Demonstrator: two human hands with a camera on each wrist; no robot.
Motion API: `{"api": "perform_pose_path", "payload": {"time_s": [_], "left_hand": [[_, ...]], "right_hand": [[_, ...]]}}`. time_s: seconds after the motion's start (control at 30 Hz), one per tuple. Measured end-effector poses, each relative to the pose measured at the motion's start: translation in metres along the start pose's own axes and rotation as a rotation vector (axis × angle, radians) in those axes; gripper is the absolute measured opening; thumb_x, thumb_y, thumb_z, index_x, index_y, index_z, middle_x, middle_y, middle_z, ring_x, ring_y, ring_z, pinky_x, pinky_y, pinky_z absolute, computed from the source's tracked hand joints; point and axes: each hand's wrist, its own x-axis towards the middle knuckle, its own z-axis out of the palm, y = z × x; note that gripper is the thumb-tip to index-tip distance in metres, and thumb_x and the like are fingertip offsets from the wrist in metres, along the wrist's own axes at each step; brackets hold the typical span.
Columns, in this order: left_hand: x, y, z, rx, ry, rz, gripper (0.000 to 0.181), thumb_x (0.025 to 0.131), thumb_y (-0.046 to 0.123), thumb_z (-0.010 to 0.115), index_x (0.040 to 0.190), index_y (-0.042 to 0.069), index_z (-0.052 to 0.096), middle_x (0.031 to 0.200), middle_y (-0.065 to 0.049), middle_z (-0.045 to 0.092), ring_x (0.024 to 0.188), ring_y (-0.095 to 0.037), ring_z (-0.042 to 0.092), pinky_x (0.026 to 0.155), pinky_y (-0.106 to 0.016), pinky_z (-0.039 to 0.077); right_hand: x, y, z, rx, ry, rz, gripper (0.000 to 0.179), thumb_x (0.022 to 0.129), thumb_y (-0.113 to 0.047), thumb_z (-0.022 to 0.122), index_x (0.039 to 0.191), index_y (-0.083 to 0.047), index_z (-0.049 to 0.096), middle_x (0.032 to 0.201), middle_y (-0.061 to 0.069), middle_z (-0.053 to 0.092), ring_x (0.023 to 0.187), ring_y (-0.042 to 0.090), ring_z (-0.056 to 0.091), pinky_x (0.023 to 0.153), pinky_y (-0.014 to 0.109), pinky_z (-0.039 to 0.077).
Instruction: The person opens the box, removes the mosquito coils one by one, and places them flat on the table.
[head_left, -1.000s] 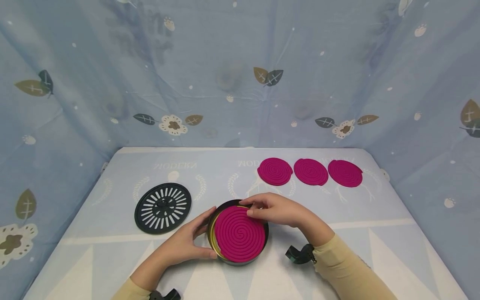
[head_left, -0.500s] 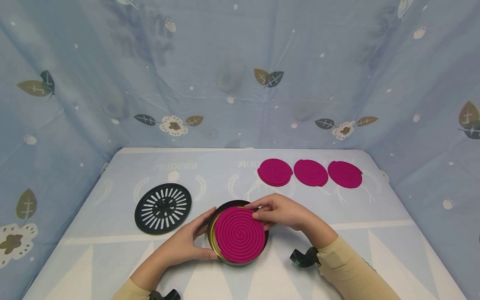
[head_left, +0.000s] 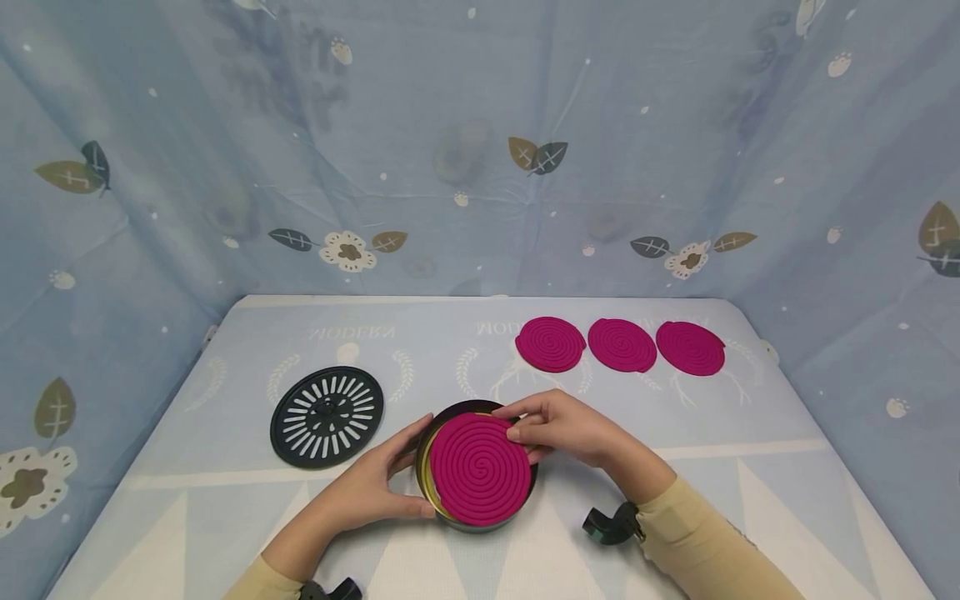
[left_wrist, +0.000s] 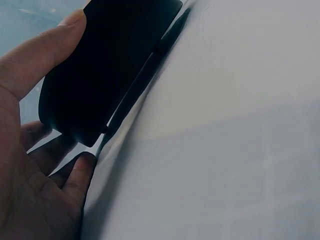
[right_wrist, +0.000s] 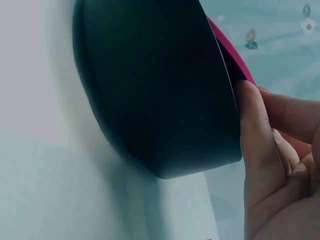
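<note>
A round dark tin (head_left: 453,411) stands on the table near its front middle. My left hand (head_left: 375,490) grips the tin's left side, thumb at the front and fingers behind. In the left wrist view the thumb lies against the dark side wall (left_wrist: 112,65). A magenta spiral mosquito coil (head_left: 480,471) lies at the tin's mouth, a yellow band showing along its left edge. My right hand (head_left: 562,427) pinches this coil's upper right edge between thumb and fingers. In the right wrist view the coil's edge (right_wrist: 232,50) stands a little above the tin's rim.
A black slotted round lid (head_left: 326,417) lies left of the tin. Three more magenta coils, a left one (head_left: 551,344), a middle one (head_left: 622,345) and a right one (head_left: 690,348), lie in a row at the back right. Blue patterned cloth (head_left: 465,167) hangs behind the table.
My right hand has slid slightly right and toward me along the coil's edge. The left hand, tin and other coils keep their places.
</note>
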Motion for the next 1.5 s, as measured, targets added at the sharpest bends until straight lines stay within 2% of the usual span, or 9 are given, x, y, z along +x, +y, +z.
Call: {"api": "perform_pose_path", "payload": {"time_s": [0.33, 0.63, 0.87, 1.13, 1.33, 1.5], "left_hand": [[0.0, -0.001, 0.0, 0.012, 0.01, 0.009, 0.117, 0.063, 0.038, 0.094, 0.157, 0.018, 0.028, 0.157, 0.009, 0.032, 0.142, -0.009, 0.032, 0.113, -0.028, 0.036], [0.0, -0.003, 0.0, 0.002, 0.004, 0.013, 0.116, 0.063, 0.037, 0.094, 0.157, 0.021, 0.028, 0.157, 0.009, 0.032, 0.142, -0.01, 0.032, 0.114, -0.028, 0.036], [0.0, -0.003, 0.0, -0.012, 0.002, 0.016, 0.115, 0.064, 0.036, 0.094, 0.157, 0.025, 0.028, 0.157, 0.008, 0.033, 0.142, -0.011, 0.031, 0.114, -0.028, 0.036], [0.0, -0.002, 0.0, -0.012, 0.001, 0.024, 0.115, 0.065, 0.035, 0.094, 0.157, 0.02, 0.028, 0.157, 0.008, 0.032, 0.143, -0.011, 0.031, 0.114, -0.029, 0.036], [0.0, -0.001, -0.001, -0.019, -0.002, 0.023, 0.116, 0.064, 0.034, 0.094, 0.157, 0.019, 0.027, 0.157, 0.007, 0.032, 0.142, -0.011, 0.031, 0.114, -0.028, 0.036], [-0.001, -0.001, 0.0, -0.02, -0.001, 0.016, 0.115, 0.064, 0.035, 0.094, 0.157, 0.021, 0.028, 0.157, 0.007, 0.032, 0.142, -0.011, 0.032, 0.114, -0.028, 0.036]], "right_hand": [[-0.007, 0.011, 0.001, 0.172, 0.07, 0.034, 0.043, 0.094, -0.01, 0.068, 0.135, -0.001, 0.059, 0.105, 0.018, 0.072, 0.073, 0.016, 0.069, 0.065, 0.027, 0.063], [-0.014, 0.021, -0.005, 0.311, 0.109, -0.023, 0.051, 0.094, -0.009, 0.067, 0.139, 0.007, 0.051, 0.109, 0.021, 0.07, 0.086, 0.023, 0.072, 0.071, 0.034, 0.064], [-0.022, 0.027, -0.014, 0.347, 0.185, -0.052, 0.052, 0.096, -0.009, 0.065, 0.141, 0.009, 0.047, 0.105, 0.019, 0.072, 0.082, 0.02, 0.073, 0.072, 0.035, 0.064], [-0.034, 0.034, -0.026, 0.371, 0.271, -0.074, 0.052, 0.096, -0.008, 0.064, 0.143, 0.006, 0.046, 0.101, 0.013, 0.072, 0.079, 0.015, 0.071, 0.074, 0.035, 0.063], [-0.044, 0.042, -0.037, 0.412, 0.32, -0.118, 0.051, 0.098, -0.004, 0.06, 0.145, 0.006, 0.043, 0.105, 0.01, 0.073, 0.08, 0.012, 0.071, 0.072, 0.029, 0.063], [-0.049, 0.047, -0.046, 0.465, 0.37, -0.148, 0.048, 0.098, -0.003, 0.059, 0.143, 0.005, 0.046, 0.097, 0.006, 0.073, 0.074, 0.01, 0.069, 0.067, 0.024, 0.062]]}}
